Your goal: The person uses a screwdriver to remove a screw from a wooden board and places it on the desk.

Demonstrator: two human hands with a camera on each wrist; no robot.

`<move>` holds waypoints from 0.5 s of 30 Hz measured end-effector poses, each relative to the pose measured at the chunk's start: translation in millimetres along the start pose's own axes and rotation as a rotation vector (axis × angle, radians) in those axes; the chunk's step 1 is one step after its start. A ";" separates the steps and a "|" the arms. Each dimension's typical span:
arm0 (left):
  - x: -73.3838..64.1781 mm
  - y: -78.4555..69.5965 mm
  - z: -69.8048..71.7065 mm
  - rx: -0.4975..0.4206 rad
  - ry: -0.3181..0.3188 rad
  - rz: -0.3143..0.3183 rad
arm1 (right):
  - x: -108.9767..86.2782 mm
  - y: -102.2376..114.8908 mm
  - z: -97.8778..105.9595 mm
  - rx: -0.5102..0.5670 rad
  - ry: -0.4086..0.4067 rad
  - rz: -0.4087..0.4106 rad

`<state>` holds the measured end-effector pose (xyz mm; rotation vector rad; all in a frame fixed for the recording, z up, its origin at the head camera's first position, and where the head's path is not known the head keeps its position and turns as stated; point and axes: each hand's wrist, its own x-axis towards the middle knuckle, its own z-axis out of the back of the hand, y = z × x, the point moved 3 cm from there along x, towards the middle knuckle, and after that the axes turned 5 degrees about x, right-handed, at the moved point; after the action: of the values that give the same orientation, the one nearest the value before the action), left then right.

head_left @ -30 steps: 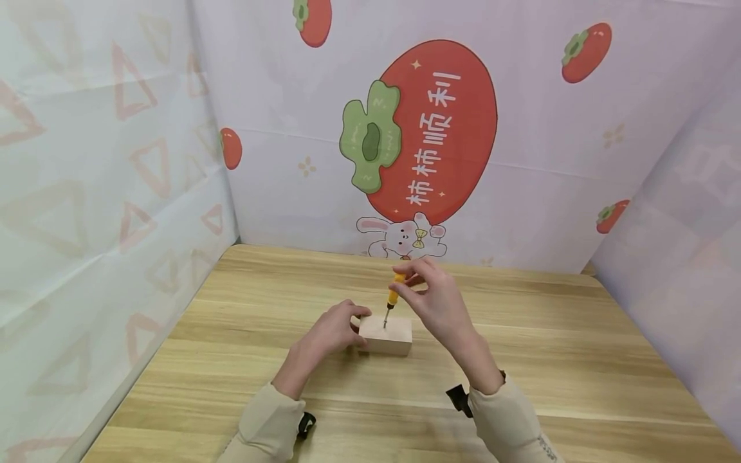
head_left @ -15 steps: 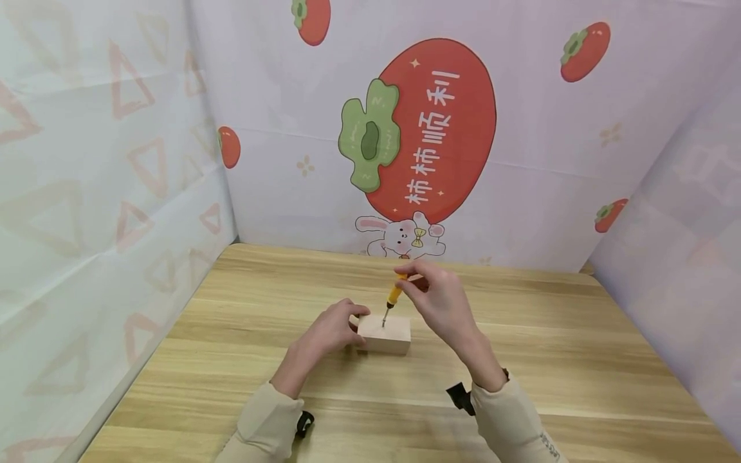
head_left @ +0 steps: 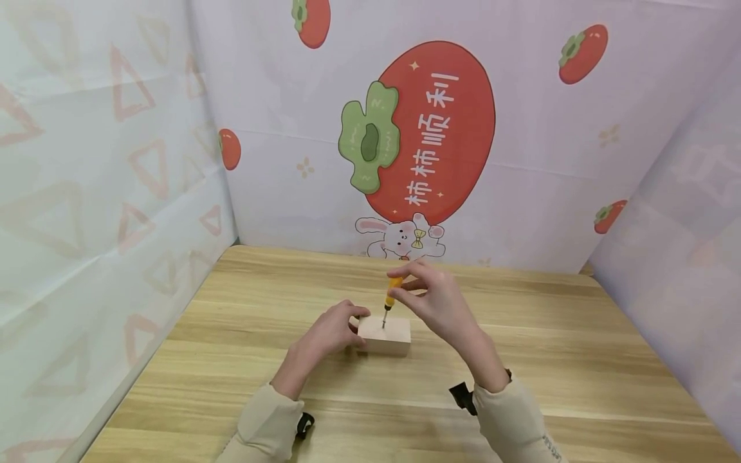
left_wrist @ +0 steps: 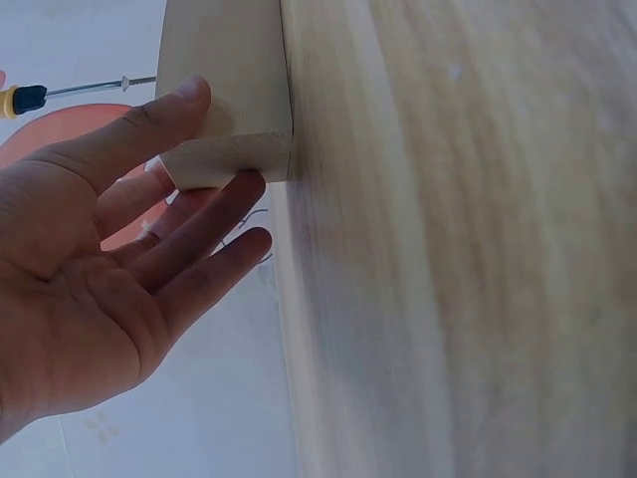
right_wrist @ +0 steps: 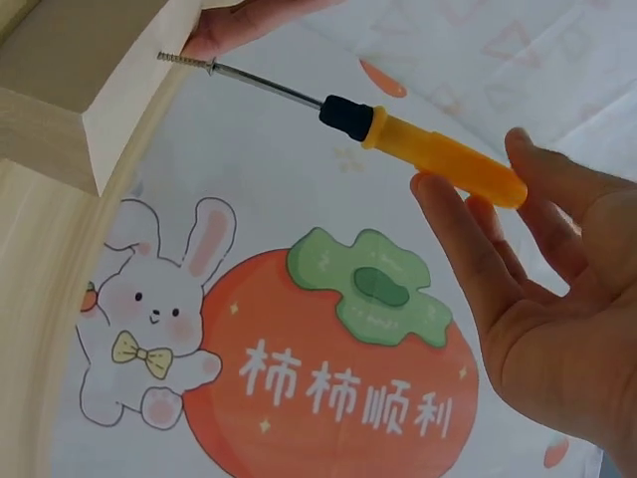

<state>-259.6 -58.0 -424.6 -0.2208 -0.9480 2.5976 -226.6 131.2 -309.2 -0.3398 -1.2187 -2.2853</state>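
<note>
A pale wooden block (head_left: 384, 346) lies on the table, its left end held between the thumb and fingers of my left hand (head_left: 331, 329). From the block's top stands a thin metal screw (right_wrist: 186, 62), most of its threaded shank showing. The screwdriver (right_wrist: 448, 164) has a yellow handle, a black collar and a slim steel shaft whose tip meets the screw head. My right hand (head_left: 437, 302) pinches the handle near its upper end between thumb and fingertips. In the left wrist view, the left thumb (left_wrist: 164, 118) presses on the block's near side.
The wood-grain table (head_left: 556, 347) reaches back to a white cloth backdrop (head_left: 278, 186) printed with persimmons and a rabbit. Patterned cloth walls (head_left: 133, 276) flank the table at left and right. Black straps sit on both wrists.
The screwdriver handle leaned right half a second ago and now stands more upright, my right fingertips having shifted left with it. The left hand and block have stayed in place.
</note>
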 end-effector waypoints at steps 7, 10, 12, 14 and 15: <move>0.5 -0.5 -0.4 0.000 -0.001 0.006 | 1.7 2.2 -5.4 -0.076 -0.080 0.047; 1.0 0.1 -0.4 -0.006 -0.001 0.012 | 3.8 1.1 -5.3 -0.043 -0.034 0.058; 1.2 0.3 -0.3 -0.008 0.002 0.012 | 4.5 0.4 -4.6 0.004 0.014 0.051; 1.2 0.5 -0.1 -0.012 0.004 0.015 | 4.9 -1.6 -4.3 0.054 0.058 0.036; 1.2 0.7 -0.1 -0.014 0.007 0.018 | 4.9 -2.2 -4.2 0.079 0.075 0.025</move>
<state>-260.8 -58.0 -425.2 -0.2424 -0.9662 2.6054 -231.8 127.1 -310.9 -0.2368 -1.2558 -2.2013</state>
